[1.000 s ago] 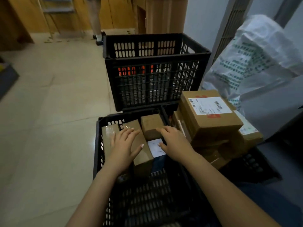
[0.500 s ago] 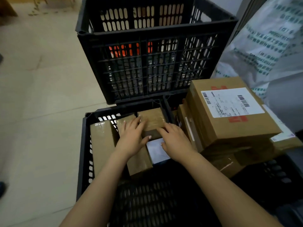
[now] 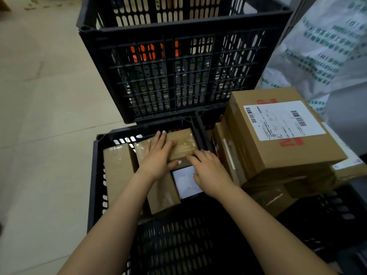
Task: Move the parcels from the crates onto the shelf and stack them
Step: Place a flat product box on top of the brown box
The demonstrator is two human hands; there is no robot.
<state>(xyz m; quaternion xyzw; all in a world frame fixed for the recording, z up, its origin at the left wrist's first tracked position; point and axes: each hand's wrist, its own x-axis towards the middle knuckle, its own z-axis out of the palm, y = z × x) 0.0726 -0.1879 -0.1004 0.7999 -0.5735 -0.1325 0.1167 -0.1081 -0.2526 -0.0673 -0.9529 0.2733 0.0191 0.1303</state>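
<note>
- Directly ahead, a small brown parcel (image 3: pixel 183 142) sits at the far end of a low black crate (image 3: pixel 96 175), resting on other parcels.
- The left hand (image 3: pixel 157 157) lies flat on its left half, fingers straight.
- The right hand (image 3: pixel 210 173) touches its near right corner with bent fingers; whether it grips cannot be told.
- The parcel's long side runs left to right, taped face up.
- A tall crate (image 3: pixel 178 76) stands just behind it, and stacked boxes (image 3: pixel 278 155) crowd the right.
- The low crate's near floor is bare.
</note>
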